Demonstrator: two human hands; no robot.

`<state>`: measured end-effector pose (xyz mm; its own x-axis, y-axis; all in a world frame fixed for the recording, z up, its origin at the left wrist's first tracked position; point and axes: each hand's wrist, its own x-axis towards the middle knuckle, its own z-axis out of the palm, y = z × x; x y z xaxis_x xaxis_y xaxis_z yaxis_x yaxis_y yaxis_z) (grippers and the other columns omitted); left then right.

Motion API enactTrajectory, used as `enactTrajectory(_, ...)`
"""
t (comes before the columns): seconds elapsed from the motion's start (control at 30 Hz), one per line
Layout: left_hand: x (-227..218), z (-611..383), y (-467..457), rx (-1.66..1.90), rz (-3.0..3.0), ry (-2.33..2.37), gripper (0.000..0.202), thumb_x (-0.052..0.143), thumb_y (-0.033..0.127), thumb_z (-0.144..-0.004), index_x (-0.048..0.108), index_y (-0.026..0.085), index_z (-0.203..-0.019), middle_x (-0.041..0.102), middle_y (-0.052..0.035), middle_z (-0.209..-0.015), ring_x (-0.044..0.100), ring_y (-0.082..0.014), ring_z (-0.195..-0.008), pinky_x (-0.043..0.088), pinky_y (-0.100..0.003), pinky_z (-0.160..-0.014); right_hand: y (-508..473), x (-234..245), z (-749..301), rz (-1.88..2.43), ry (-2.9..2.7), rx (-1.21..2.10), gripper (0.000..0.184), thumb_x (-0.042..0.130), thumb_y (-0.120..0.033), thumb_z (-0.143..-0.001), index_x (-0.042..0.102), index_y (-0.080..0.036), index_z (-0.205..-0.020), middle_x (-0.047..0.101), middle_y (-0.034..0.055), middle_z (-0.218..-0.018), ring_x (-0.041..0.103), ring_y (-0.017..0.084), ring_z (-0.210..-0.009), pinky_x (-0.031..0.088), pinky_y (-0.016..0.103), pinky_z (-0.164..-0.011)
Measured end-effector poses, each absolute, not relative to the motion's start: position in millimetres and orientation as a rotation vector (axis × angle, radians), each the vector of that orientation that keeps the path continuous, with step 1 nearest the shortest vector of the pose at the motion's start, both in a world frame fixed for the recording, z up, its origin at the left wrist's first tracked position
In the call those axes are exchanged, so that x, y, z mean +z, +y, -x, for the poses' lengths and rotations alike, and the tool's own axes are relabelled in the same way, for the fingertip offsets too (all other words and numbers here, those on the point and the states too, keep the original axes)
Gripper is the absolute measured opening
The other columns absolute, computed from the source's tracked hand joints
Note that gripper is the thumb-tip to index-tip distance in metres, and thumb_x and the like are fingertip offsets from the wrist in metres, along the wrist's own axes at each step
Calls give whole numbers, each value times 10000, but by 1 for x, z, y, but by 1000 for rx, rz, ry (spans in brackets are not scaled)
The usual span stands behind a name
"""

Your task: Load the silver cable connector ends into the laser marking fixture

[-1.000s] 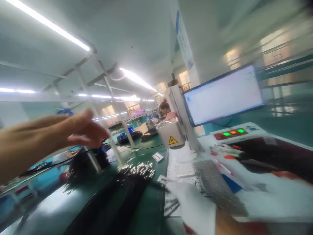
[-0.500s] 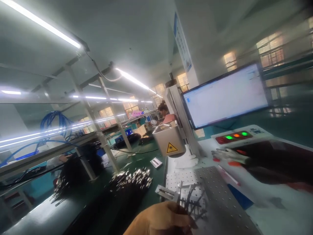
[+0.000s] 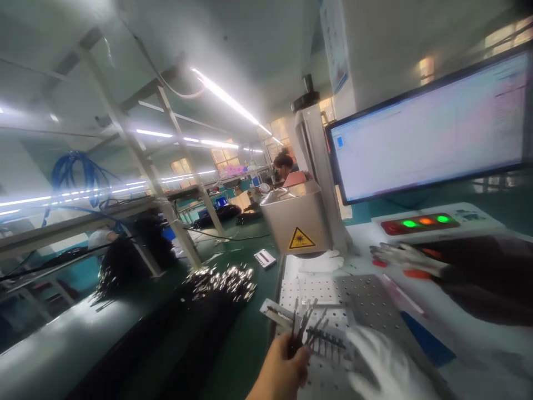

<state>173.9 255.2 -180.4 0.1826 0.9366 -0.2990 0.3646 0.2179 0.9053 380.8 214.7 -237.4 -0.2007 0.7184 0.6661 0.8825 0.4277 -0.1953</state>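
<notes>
"Since the right hand wears a white glove, can you see what it grips?"

"I can't tell. Its fingers look slightly apart, over the near part of the perforated plate, but blur hides any contact."

"And the left hand?"

"Bare, with thumb and fingers clamped around a handful of thin strips. They rise from the fist in an uneven fan, narrow and dark grey, some paler and shinier towards the tips."

"Where are those?"

"Above the plate, close to its left edge, near a dark toothed bar."

"Farther off?"

"Left of that edge, a black bundle with bright metal ends lies on the green desk. Above the plate's far end is a machine head with a yellow warning triangle; beyond, a person."
</notes>
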Motion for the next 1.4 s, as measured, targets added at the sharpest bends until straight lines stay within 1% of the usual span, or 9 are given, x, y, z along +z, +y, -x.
enactTrajectory(0.1, -197, -184, 253, 651, -1303, 1473, 237, 706, 326, -693, 512, 201, -750, 447, 84, -482, 385, -75, -407, 297, -240, -466, 232, -257, -395, 1529, -2021, -287, 529, 592, -181, -732, 605, -140, -1259, 624, 141, -1223, 622, 285, -1080, 584, 378, -826)
enactTrajectory(0.17, -203, -188, 252, 621, -1284, 1587, 177, 691, 266, -691, 532, 198, -734, 444, 84, -461, 398, -92, -407, 326, -250, -490, 237, -269, -392, 1551, -2089, -304, 505, 570, -161, -712, 646, -154, -1211, 646, 117, -1192, 627, 273, -1078, 574, 378, -859)
enactTrajectory(0.27, -206, -189, 248, 588, -1273, 1613, 155, 665, 305, -729, 559, 195, -755, 449, 74, -450, 462, -128, -447, 368, -257, -526, 240, -285, -387, 1534, -2082, -437, 389, 579, -207, -726, 689, -198, -1098, 685, 82, -1085, 659, 261, -983, 583, 370, -793)
enactTrajectory(0.4, -203, -187, 240, 583, -1331, 1541, 217, 645, 384, -768, 613, 189, -856, 474, 61, -473, 541, -166, -551, 420, -268, -626, 241, -301, -393, 1365, -2074, -700, 288, 655, -381, -734, 687, -215, -967, 697, 55, -966, 673, 234, -818, 570, 320, -649)
enactTrajectory(0.63, -195, -196, 229, 511, -1291, 1642, 172, 585, 382, -808, 623, 215, -807, 482, 44, -458, 535, -184, -528, 409, -286, -604, 240, -303, -401, 1213, -2098, -963, 283, 547, -397, -817, 680, -199, -969, 687, 87, -1012, 656, 264, -832, 538, 364, -681)
enactTrajectory(0.87, -207, -192, 233, 495, -1384, 1688, 193, 604, 419, -779, 636, 229, -765, 496, 26, -478, 569, -205, -605, 393, -282, -608, 241, -293, -400, 1142, -2177, -856, 284, 540, -255, -790, 624, -288, -1059, 672, 55, -1002, 629, 228, -798, 505, 321, -684)
enactTrajectory(1.07, -200, -192, 234, 441, -1413, 1697, 205, 624, 417, -761, 639, 214, -732, 530, 19, -512, 570, -192, -629, 387, -268, -598, 234, -280, -391, 1177, -2104, -859, 299, 565, -264, -764, 602, -269, -1061, 635, 82, -1016, 585, 272, -851, 471, 354, -700)
enactTrajectory(1.23, -201, -194, 237, 395, -1353, 1644, 208, 648, 413, -745, 610, 211, -711, 563, 23, -572, 550, -159, -628, 379, -249, -593, 231, -279, -383, 1304, -2048, -722, 340, 616, -234, -699, 601, -277, -1036, 627, 65, -1027, 573, 284, -902, 464, 361, -738)
enactTrajectory(1.4, -202, -193, 240, 374, -1363, 1691, 235, 673, 425, -734, 608, 199, -744, 585, 18, -636, 580, -171, -716, 414, -260, -666, 233, -284, -374, 1324, -1913, -558, 357, 625, -242, -609, 608, -304, -960, 628, 32, -948, 557, 273, -860, 451, 344, -687)
